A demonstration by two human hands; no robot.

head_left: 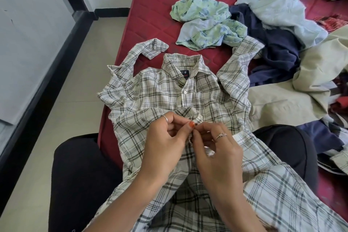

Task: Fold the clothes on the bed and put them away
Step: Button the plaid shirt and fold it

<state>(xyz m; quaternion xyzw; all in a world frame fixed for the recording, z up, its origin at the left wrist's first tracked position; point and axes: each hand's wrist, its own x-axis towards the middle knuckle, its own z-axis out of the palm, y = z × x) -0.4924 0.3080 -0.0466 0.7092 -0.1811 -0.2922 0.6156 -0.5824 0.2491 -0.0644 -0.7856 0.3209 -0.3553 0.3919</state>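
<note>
A white plaid shirt [160, 88] lies face up on the red mattress [162, 2], collar away from me, its lower part over my lap. My left hand [165, 143] pinches the shirt's front placket at mid-chest. My right hand [216, 149] pinches the same bunched strip from the other side, fingertips touching those of the left. The top buttons near the collar are closed. Both sleeves spread outward toward the collar end.
A green floral garment [203, 20] lies crumpled beyond the shirt. A pile with a pale blue shirt [278, 11], a navy garment [273, 51] and beige cloth [301, 88] fills the right. My knees in black trousers [79, 171] flank the shirt. Tiled floor [62, 100] lies to the left.
</note>
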